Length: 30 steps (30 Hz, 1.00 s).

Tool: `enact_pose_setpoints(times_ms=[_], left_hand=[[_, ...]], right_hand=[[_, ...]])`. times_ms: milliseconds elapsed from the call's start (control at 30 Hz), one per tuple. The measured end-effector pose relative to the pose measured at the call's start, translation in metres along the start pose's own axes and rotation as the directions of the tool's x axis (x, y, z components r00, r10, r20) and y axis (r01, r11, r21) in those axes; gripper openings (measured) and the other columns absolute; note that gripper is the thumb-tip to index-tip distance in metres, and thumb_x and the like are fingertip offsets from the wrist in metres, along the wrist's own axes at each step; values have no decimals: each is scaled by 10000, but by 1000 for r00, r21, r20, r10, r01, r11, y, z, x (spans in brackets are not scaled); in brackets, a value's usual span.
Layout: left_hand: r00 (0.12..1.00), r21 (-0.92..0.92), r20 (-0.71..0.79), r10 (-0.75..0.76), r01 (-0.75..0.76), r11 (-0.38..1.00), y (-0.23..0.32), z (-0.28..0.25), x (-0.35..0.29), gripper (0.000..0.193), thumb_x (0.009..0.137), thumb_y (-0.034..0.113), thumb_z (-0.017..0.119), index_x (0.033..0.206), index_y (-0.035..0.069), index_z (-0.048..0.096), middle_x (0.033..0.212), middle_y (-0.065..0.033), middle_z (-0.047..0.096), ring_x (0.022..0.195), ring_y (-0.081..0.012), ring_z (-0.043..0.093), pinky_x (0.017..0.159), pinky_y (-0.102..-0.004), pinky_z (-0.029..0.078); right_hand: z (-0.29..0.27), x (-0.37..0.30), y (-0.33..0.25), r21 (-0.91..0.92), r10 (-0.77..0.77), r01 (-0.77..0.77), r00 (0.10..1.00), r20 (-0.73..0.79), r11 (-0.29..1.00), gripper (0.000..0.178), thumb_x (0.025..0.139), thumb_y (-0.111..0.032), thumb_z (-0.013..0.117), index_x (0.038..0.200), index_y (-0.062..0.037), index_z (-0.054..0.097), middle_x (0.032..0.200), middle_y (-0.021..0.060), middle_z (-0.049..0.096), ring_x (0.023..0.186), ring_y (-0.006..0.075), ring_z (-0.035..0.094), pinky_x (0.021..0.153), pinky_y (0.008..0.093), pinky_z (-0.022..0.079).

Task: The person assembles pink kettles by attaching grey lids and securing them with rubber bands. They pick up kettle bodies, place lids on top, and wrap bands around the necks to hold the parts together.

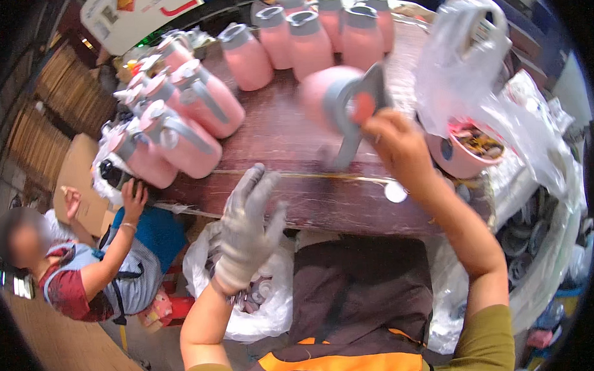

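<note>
Partly blurred in outline, the tilted pink jug (321, 96) was held over the desk (275, 134), its grey fittings (374, 84) grasped by the fingers of the right hand (400, 149), which obscured the exact contact, while the gloved left hand (248, 223) had its fingers extended and released.

We see one jug (323, 96), its rounded body pink and its collar grey, held on its side above the dark red tabletop (269, 131). We note the base pointing left and the grey top end right, where an orange-red patch shows; a grey strip extends downward. Its outline is blurred.
</note>
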<state>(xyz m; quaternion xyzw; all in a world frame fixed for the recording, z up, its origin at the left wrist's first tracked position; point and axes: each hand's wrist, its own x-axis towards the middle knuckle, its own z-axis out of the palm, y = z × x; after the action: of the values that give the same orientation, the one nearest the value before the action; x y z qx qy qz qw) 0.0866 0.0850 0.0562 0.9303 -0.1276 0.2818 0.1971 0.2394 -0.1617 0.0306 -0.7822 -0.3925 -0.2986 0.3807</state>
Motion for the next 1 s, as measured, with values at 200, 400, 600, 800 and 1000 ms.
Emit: enact_pose_setpoints(times_ms=[200,400,600,800,1000], left_hand=[[850,123,407,335,-414,902,126,-31,11,475,689,395,734,1103,179,644,1340,-229,448,1228,-418,434,1010,-576,334],[410,-358,796,446,-275,892,125,54,-30,386,590,376,768,787,55,686,1334,-219,446,1283,-443,356,1075,-557,232],[642,-354,730,234,62,933,107,64,-47,395,650,354,740,890,42,709,1305,-222,446,1240,-411,413,1035,-459,335],[712,-408,666,-223,598,690,96,55,-56,510,787,448,646,918,-43,683,1181,-115,577,1020,-164,551,890,-298,422],[628,-516,662,-408,777,360,105,69,-66,484,851,402,624,1077,-26,619,1037,-38,617,924,-126,552,847,-266,424]], right_hand=[[-104,-89,-120,370,291,-785,552,781,497,211,826,-144,611,1028,-81,611,1009,99,609,900,317,615,779,379,501],[-128,-218,-64,177,485,-522,848,215,834,231,792,-86,673,1019,-73,632,1008,93,612,1009,274,579,872,371,475],[-227,-437,65,-481,883,-870,140,-448,-107,395,825,-204,593,1197,-79,555,1185,153,591,1059,334,585,878,438,467],[-294,-555,68,-974,928,-206,337,-161,-94,324,800,-131,534,1109,-60,600,1056,90,590,1013,238,539,879,370,406],[-318,-501,39,-898,956,-439,276,-100,33,273,690,-207,730,911,-75,639,922,97,620,916,242,580,799,341,437]])
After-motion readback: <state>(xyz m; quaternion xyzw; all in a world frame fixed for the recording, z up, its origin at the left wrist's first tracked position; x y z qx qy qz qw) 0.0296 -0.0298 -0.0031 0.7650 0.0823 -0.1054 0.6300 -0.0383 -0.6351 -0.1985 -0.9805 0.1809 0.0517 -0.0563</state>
